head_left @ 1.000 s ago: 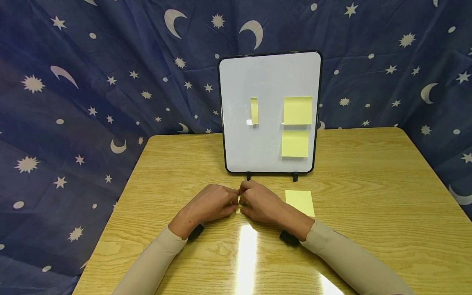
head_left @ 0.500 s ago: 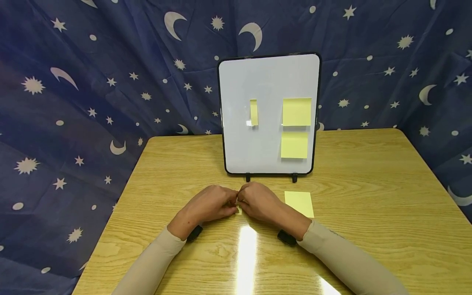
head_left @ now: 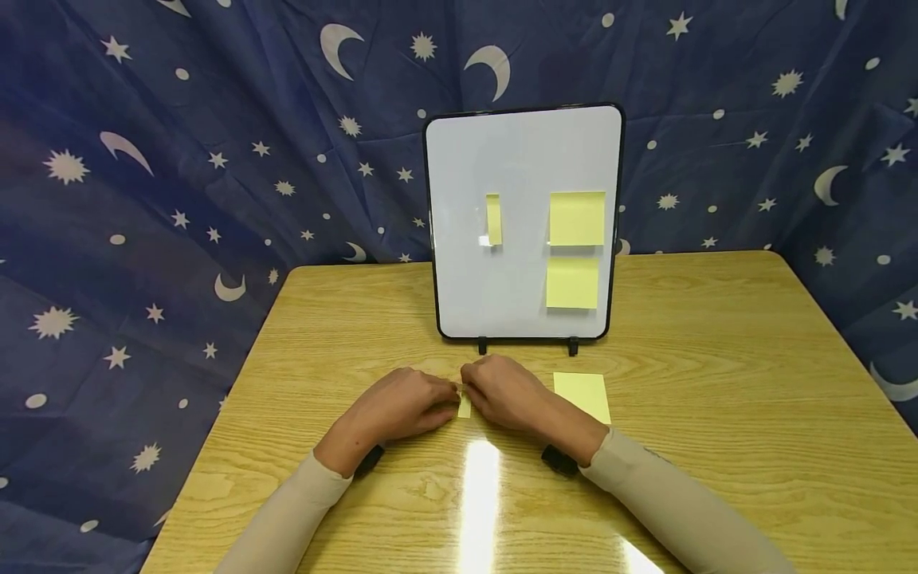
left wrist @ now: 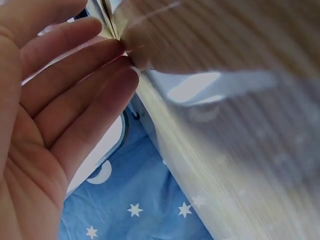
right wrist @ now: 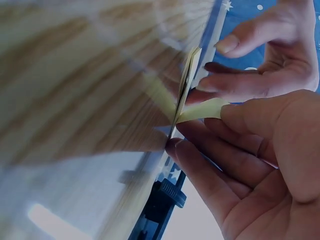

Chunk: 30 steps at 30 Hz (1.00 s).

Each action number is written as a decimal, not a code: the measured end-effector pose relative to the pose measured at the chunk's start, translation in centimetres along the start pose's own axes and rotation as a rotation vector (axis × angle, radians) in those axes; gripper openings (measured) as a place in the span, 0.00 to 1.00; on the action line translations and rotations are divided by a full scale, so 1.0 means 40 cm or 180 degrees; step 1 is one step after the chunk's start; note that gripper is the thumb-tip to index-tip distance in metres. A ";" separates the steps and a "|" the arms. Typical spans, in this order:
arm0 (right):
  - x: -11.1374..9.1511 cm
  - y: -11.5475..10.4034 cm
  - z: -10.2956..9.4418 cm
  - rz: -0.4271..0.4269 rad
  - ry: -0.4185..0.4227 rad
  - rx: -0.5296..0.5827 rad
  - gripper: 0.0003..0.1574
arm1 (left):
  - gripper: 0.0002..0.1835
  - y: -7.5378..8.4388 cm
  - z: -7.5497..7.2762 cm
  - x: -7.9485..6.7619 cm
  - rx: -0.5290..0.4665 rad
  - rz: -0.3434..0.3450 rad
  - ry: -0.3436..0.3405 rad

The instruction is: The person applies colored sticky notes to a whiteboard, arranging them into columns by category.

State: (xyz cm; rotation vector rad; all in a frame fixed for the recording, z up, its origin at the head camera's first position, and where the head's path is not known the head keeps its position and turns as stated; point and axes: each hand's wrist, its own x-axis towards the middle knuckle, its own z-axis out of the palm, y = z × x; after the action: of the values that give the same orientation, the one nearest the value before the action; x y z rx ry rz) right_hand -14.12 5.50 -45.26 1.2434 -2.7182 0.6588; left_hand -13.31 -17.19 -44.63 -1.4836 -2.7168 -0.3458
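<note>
Near the front of the whiteboard, a small pad of narrow yellow sticky notes point(head_left: 464, 406) lies on the wooden table, partly hidden by the hands. My right hand point(head_left: 504, 391) pinches the end of its top sticky note point(right wrist: 202, 110), which bends up off the pad in the right wrist view. My left hand point(head_left: 405, 405) lies at the pad's left side with the thumb spread from the fingers. In the left wrist view its extended fingers point(left wrist: 100, 102) reach the pad's edge. Right of my right hand, a square yellow sticky pad point(head_left: 582, 396) lies on the table.
Behind the hands stands a black-framed whiteboard point(head_left: 488, 299) on small black feet point(head_left: 573, 346). A narrow yellow note point(head_left: 493, 219) sticks to its middle, with two larger yellow notes point(head_left: 577, 218) on its right side. A blue star-patterned cloth point(head_left: 215, 159) hangs behind the table.
My left hand has drawn slightly left, its thumb coming away from the pad, so more of the pad shows. My right hand has stayed nearly in place.
</note>
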 end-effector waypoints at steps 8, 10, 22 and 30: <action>-0.003 0.004 -0.002 0.0013 0.0034 0.0043 0.17 | 0.10 0.045 0.000 -0.003 0.0648 0.0261 -0.0015; -0.001 0.007 -0.001 0.0024 0.0035 0.0068 0.17 | 0.14 0.055 0.000 -0.001 0.0734 0.0298 0.0006; 0.003 0.012 -0.007 0.0046 -0.0001 0.0171 0.18 | 0.04 0.052 0.007 -0.002 0.0726 0.0373 0.0138; 0.007 0.018 -0.005 0.0051 -0.0009 0.0206 0.18 | 0.03 0.045 0.015 0.000 0.0290 0.0344 0.0004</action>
State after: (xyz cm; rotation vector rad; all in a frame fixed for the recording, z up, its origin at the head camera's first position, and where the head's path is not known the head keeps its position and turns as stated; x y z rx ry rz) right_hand -14.85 5.80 -45.27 1.2381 -2.7326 0.7530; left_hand -11.75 -16.13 -44.89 -1.5964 -2.5998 -0.2161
